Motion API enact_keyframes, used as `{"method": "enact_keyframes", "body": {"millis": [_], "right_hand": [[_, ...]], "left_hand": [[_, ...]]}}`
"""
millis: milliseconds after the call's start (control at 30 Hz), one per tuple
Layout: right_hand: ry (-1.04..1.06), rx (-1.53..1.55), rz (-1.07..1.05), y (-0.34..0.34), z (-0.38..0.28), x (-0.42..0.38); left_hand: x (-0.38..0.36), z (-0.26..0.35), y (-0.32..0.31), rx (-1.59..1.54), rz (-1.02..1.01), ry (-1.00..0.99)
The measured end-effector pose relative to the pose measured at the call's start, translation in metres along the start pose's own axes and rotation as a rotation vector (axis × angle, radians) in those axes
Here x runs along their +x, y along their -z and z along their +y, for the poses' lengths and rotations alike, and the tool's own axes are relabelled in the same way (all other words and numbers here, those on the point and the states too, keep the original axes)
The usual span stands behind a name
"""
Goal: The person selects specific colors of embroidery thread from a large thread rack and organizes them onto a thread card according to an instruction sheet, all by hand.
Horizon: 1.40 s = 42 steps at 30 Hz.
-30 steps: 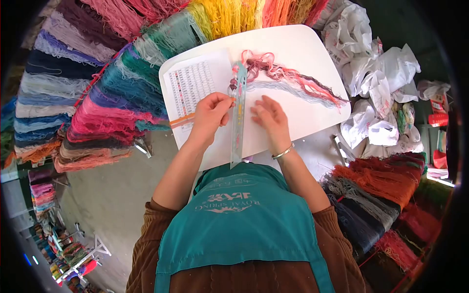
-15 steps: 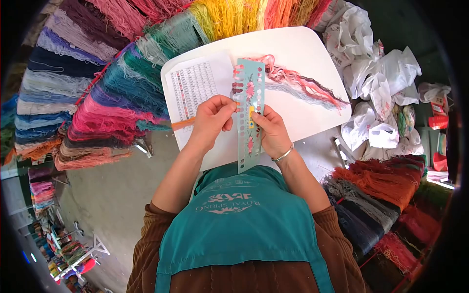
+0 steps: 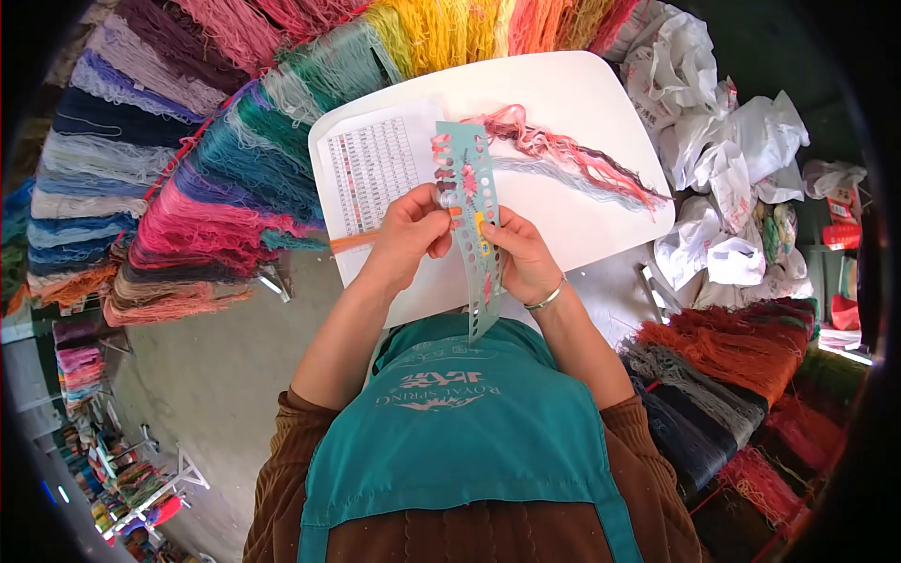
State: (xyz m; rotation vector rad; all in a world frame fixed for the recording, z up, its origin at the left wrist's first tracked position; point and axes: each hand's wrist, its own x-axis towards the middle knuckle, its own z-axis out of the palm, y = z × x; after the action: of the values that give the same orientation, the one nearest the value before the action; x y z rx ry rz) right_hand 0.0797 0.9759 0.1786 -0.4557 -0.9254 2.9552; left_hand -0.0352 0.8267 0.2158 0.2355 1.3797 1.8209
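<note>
A pale green thread card (image 3: 478, 272), with rows of punched holes, flower prints and a yellow label, is gripped at its right edge by my right hand (image 3: 527, 253). Close to the card's left edge, my left hand (image 3: 413, 235) pinches an orange thread (image 3: 355, 241) whose tail trails left over the paper. Orange also shows at a left-row hole beside my fingertips. Pink and dark threads (image 3: 443, 155) are looped in the upper left holes. Past the card, a loose bundle of pink, red, dark and grey threads (image 3: 572, 155) lies on the white board (image 3: 615, 98).
A printed chart (image 3: 371, 169) lies under my left hand's side. Hanks of coloured thread (image 3: 216, 206) hang around the board's left and far sides. White plastic bags (image 3: 732, 150) are bunched at the right, above orange and dark hanks (image 3: 732, 361).
The thread card has shifted slightly left and tilted, its top leaning left. Both hands stay nearly in place, the left still pinching the orange thread.
</note>
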Motion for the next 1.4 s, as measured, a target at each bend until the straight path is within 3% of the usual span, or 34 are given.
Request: {"method": "enact_keyframes", "body": {"millis": [367,533,567,633,733,867,933,1067,1267,1333,1400], "right_hand": [[0.058,-0.016,0.039,0.003,-0.001,0.001],[0.094,-0.056,0.028,0.005,-0.001,0.002],[0.094,-0.056,0.028,0.005,-0.002,0.002],[0.097,-0.079,0.022,0.004,-0.004,0.001],[0.106,-0.084,0.042,-0.003,-0.006,0.0],[0.147,-0.118,0.065,0.0,-0.007,0.001],[0.175,-0.145,0.063,0.001,-0.009,0.002],[0.173,-0.184,0.048,0.002,-0.011,0.002],[0.198,-0.301,0.193,-0.001,-0.011,-0.003],[0.168,-0.374,0.228,0.001,-0.007,-0.003],[0.173,-0.41,0.236,-0.001,-0.007,-0.002]], "left_hand": [[-0.004,0.006,0.015,0.104,0.054,-0.103],[-0.006,0.006,0.01,0.246,0.078,-0.281],[-0.007,0.007,0.011,0.245,0.078,-0.281],[-0.01,0.012,0.015,0.177,0.032,-0.096],[-0.009,0.011,0.019,0.128,-0.061,-0.043],[-0.007,0.01,0.016,0.098,0.074,-0.055],[-0.007,0.007,0.02,0.341,-0.003,-0.156],[-0.008,0.01,0.023,0.466,-0.02,-0.194],[-0.016,0.029,0.028,0.702,0.08,-0.235],[-0.018,0.033,0.027,1.071,0.163,-0.564],[-0.016,0.032,0.029,1.051,0.198,-0.561]]}}
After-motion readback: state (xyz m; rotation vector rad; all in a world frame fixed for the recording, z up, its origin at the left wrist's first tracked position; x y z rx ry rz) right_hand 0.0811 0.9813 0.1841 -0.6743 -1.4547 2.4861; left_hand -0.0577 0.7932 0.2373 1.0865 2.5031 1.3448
